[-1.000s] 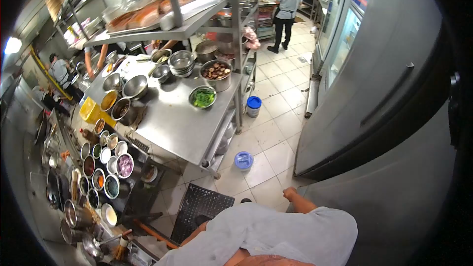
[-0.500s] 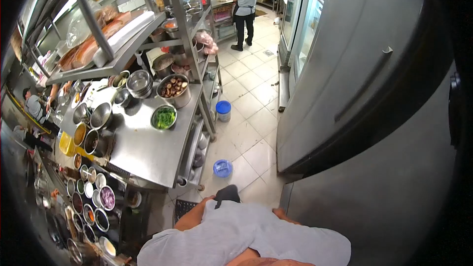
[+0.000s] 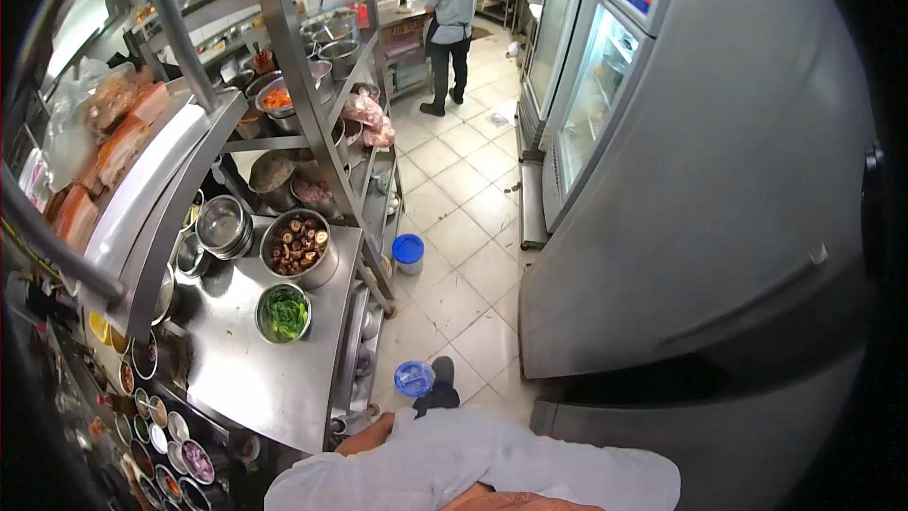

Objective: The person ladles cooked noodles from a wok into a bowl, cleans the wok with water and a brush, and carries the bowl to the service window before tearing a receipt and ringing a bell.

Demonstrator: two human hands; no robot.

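Observation:
Neither of my hands shows; only a bit of my left forearm is visible beside my grey shirt. What the hands hold, if anything, is hidden. One dark shoe steps forward beside a round tub with a blue lid on the floor. Left of me stands a steel table. On it are a bowl of green leafy vegetables, a pot of cut mushrooms and stacked metal bowls.
A tall steel fridge lines the right side, past which stands a glass-door cooler. A second blue-lidded tub is by the rack. Meat slabs lie on an upper shelf. A co-worker stands ahead, facing away.
I have moved forward along the aisle. The table, tubs and co-worker appear closer, and the near tub is now beside my shoe. My right forearm has mostly dropped out of sight.

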